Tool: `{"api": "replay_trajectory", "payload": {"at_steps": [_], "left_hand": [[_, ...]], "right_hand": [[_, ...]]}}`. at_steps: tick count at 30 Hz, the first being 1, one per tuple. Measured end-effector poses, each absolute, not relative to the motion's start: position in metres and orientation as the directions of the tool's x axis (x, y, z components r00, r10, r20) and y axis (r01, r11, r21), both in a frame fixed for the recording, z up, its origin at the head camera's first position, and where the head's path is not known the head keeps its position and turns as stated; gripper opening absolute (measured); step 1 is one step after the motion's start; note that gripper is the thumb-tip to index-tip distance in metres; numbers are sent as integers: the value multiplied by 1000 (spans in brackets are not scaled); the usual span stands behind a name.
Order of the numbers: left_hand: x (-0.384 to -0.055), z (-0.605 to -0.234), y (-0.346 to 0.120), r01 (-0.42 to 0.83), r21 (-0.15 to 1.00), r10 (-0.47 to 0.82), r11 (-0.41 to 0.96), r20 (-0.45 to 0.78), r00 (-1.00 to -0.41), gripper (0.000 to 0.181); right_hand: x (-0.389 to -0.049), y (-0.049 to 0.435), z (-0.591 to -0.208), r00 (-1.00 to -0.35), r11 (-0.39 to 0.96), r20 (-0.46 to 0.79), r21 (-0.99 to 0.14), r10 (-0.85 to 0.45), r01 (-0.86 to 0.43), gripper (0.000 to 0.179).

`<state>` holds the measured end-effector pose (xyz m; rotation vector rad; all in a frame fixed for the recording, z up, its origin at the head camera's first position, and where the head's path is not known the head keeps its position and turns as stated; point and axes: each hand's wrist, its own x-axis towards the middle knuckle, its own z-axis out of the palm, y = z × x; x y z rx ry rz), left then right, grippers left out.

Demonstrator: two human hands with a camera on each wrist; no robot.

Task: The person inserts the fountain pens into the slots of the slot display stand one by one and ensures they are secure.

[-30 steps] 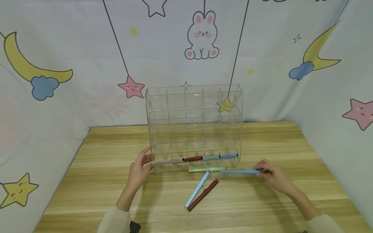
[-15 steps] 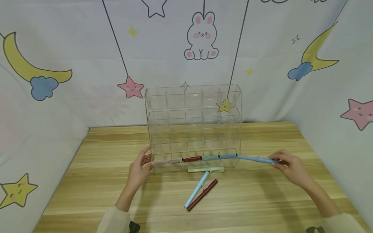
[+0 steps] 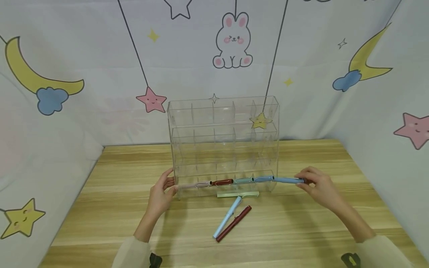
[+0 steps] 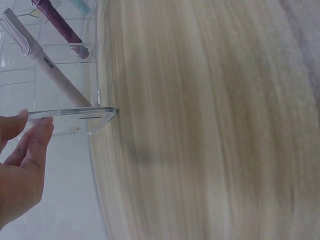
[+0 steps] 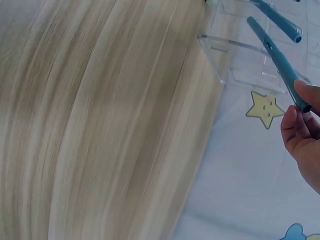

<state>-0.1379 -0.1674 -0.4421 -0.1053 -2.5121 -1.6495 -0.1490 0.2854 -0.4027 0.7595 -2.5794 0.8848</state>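
A clear compartmented rack [image 3: 223,141] stands on the wooden table. My left hand [image 3: 160,193] pinches its left side panel [image 4: 75,113] between thumb and fingers. Along the lowest row lie a pale pink pen [image 3: 203,184], a dark red pen [image 3: 222,182], a teal pen [image 3: 244,181] and a blue pen [image 3: 264,179]. At the rack's right side, my right hand [image 3: 318,188] holds another blue pen [image 5: 280,60] by its capped end. That pen lies nearly level, its free end pointing left and overlapping the rack's right edge in the head view.
In front of the rack lie a pale green pen [image 3: 231,194], a light blue pen [image 3: 227,217] and a dark red pen [image 3: 234,224]. A printed white cloth [image 3: 187,56] hangs behind and at both sides of the table [image 3: 285,238].
My right hand has lifted the blue pen from beside the pale green one, carried it up and right, then brought it left to the rack's side. My left hand stays put.
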Motion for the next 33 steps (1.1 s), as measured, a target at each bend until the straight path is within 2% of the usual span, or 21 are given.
{"api": "replay_trajectory", "payload": {"at_steps": [26,33], "left_hand": [[-138,-441,-166,110,912,-26,394,131,-991,59],[-138,-442,-167,130,903,-17,410,150,-989,60]], "right_hand": [[-167,247,-415,-738,648,565,-413,-369,-640,32],[-168,249,-416,-750,649,554,-428,-362,-629,32]]}}
